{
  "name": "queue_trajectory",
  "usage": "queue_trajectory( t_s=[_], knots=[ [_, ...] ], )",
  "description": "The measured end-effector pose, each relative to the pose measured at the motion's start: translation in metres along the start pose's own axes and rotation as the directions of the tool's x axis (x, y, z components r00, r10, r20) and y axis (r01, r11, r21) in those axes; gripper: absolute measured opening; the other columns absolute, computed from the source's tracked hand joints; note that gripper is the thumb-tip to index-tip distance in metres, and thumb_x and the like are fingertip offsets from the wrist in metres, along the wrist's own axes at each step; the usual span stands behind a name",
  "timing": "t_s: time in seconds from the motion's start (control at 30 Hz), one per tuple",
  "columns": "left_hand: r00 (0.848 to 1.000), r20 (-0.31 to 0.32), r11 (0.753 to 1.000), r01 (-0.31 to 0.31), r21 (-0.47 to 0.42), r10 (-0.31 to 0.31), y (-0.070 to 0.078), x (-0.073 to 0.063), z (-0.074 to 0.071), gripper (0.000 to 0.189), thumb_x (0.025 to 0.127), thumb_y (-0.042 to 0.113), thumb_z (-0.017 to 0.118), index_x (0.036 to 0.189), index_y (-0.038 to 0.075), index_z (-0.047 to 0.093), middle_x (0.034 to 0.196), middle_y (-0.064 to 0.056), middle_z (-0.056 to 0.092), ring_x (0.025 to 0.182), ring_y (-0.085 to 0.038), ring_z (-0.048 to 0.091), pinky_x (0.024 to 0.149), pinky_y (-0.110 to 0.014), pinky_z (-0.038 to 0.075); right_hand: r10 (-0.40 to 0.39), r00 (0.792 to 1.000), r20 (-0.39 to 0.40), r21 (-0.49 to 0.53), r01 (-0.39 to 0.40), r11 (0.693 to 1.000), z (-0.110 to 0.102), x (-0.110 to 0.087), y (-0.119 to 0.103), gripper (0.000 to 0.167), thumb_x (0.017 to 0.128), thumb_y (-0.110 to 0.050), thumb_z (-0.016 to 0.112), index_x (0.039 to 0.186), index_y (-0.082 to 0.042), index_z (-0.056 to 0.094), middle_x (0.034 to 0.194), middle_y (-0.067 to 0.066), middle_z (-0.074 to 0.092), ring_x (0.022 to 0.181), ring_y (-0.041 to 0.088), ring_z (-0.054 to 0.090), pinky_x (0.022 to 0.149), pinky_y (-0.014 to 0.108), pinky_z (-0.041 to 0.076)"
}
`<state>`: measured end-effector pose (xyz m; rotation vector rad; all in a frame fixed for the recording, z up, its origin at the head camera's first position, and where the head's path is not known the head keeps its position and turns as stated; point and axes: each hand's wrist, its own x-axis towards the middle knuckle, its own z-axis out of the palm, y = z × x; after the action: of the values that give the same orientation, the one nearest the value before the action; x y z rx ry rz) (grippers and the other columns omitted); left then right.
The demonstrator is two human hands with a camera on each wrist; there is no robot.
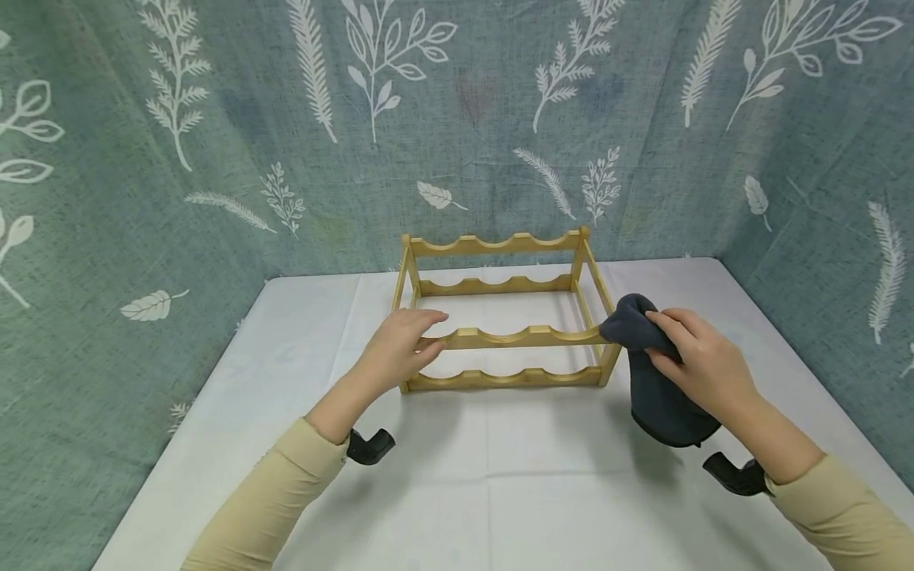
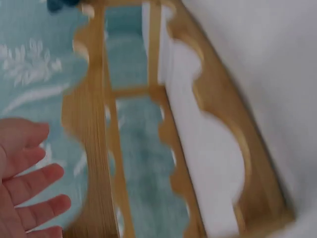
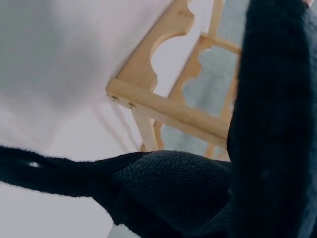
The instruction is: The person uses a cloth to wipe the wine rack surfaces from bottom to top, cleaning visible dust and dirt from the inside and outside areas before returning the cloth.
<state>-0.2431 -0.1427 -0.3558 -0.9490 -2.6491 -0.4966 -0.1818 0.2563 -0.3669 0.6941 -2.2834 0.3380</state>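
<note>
A wooden rack (image 1: 500,339) with scalloped rails stands on the white-covered table. At its front left upper corner is my left hand (image 1: 400,342), thumb and fingers apart. The left wrist view shows these fingers (image 2: 37,183) fairly straight and spread beside a scalloped rail (image 2: 91,148), holding nothing. My right hand (image 1: 703,361) pinches a dark blue-grey cloth (image 1: 667,404) between thumb and fingers. The cloth's upper fold meets the rack's front right upper corner, and its lower part hangs beside the rack. Dark fabric (image 3: 173,188) fills much of the right wrist view and mostly hides the right hand.
White cloth (image 1: 457,507) covers the table. Behind and at both sides hangs a green-blue curtain (image 1: 478,182) with white leaf prints. A black wrist mount (image 1: 371,448) sits under the left wrist, another mount (image 1: 735,474) under the right.
</note>
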Motion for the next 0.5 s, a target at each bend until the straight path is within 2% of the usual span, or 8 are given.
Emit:
queue_trajectory(
  t_s=[0.13,0.33,0.43,0.5],
  knots=[
    [0.999,0.011,0.995,0.034,-0.092,-0.033,0.017,0.011,0.014,0.036,0.086,0.018,0.063,0.12,0.005,0.057,0.116,-0.009,0.061,0.105,-0.023,0.057,0.09,-0.037,0.045,0.021,1.0,-0.015,-0.01,-0.021,1.0,-0.003,-0.001,0.003,0.067,0.093,-0.053,0.027,0.114,0.003,0.057,0.102,0.021,0.056,0.084,0.035,0.058,0.061,0.048,0.051],
    [0.986,0.043,0.967,0.166,-0.193,-0.161,0.028,0.022,0.035,0.031,0.086,0.018,0.062,0.116,0.006,0.059,0.109,-0.007,0.063,0.1,-0.022,0.057,0.085,-0.036,0.047,0.043,0.999,-0.015,-0.019,-0.043,0.999,-0.007,-0.005,0.008,0.068,0.092,-0.054,0.026,0.115,0.002,0.057,0.103,0.02,0.056,0.083,0.035,0.059,0.061,0.048,0.05],
    [0.979,0.026,0.954,0.201,-0.223,-0.201,0.029,0.024,0.045,0.027,0.086,0.017,0.063,0.11,0.006,0.062,0.105,-0.008,0.063,0.1,-0.024,0.056,0.086,-0.037,0.046,0.057,0.998,-0.017,-0.02,-0.057,0.998,-0.01,-0.007,0.011,0.067,0.092,-0.053,0.027,0.115,0.002,0.057,0.104,0.02,0.056,0.084,0.035,0.059,0.06,0.048,0.05],
    [0.979,-0.007,0.954,0.198,-0.225,-0.205,0.029,0.024,0.051,0.024,0.085,0.017,0.064,0.106,0.005,0.063,0.102,-0.008,0.064,0.098,-0.024,0.057,0.085,-0.037,0.046,0.066,0.998,-0.022,-0.024,-0.066,0.998,-0.013,-0.009,0.012,0.066,0.092,-0.052,0.027,0.115,0.002,0.057,0.104,0.02,0.056,0.084,0.035,0.059,0.06,0.048,0.05]
  ],
)
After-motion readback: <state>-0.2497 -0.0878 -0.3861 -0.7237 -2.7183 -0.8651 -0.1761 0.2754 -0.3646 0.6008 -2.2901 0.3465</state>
